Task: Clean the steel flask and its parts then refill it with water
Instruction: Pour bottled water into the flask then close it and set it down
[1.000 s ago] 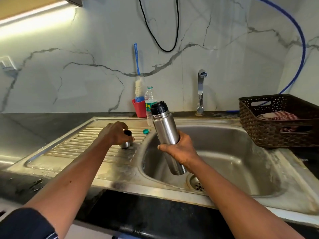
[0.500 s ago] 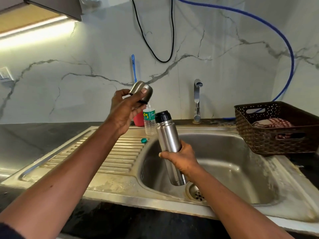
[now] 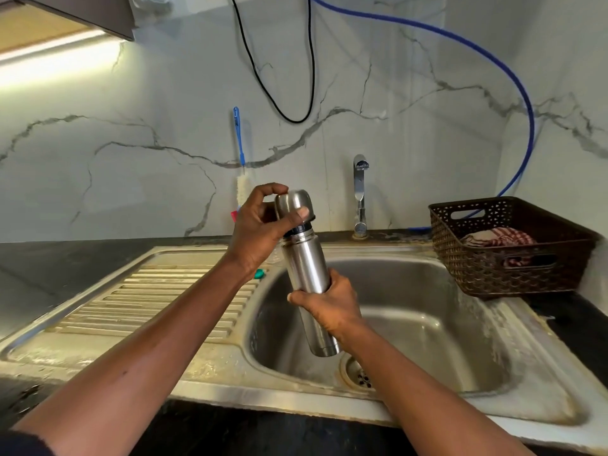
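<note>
Cap (image 3: 293, 205) brought over steel flask's (image 3: 307, 268) black stopper (image 3: 297, 229), left fingers (image 3: 302, 212) pinching it, right fingers (image 3: 339, 284) gripping body

This is a home kitchen. A stainless steel sink (image 3: 427, 291) with a ribbed drainboard (image 3: 148, 301) is set into a dark stone surface (image 3: 65, 261), and a chrome tap (image 3: 360, 192) rises behind the basin. The wall (image 3: 131, 126) is pale marble-look slab with grey veins. A blue-handled bottle brush (image 3: 239, 139) stands at the back, and a brown woven basket (image 3: 493, 268) (a checked cloth (image 3: 500, 238) lies in it) sits at the right. A light strip (image 3: 49, 51) glows under an overhead cabinet (image 3: 82, 11).
</note>
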